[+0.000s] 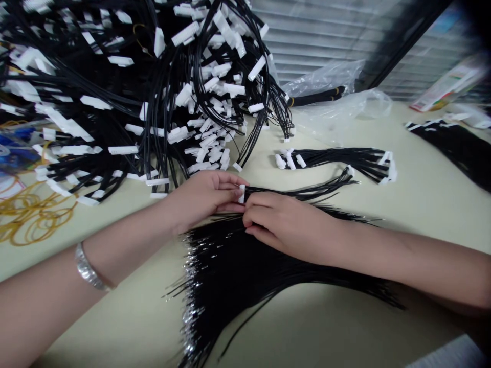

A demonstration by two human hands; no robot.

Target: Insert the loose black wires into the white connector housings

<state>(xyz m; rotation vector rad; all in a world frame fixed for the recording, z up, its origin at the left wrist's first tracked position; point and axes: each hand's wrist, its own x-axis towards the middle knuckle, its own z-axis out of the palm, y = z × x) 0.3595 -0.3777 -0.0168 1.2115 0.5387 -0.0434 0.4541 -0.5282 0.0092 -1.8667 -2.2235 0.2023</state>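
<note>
No legible text. Printed box [448, 84] top right is blurred, blue packet [17, 151] at left edge too; white connectors [186, 33] show no readable markings.

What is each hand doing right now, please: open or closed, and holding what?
Left hand: closed, pinching a white plastic connector.
Right hand: closed on the black wires beside the connector.

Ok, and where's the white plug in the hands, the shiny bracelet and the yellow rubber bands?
White plug [241, 194], head view, on its white plastic body.
Bracelet [87, 270], head view, on its silver band.
Rubber bands [34, 217], head view, on the middle of the yellow loops.
</note>
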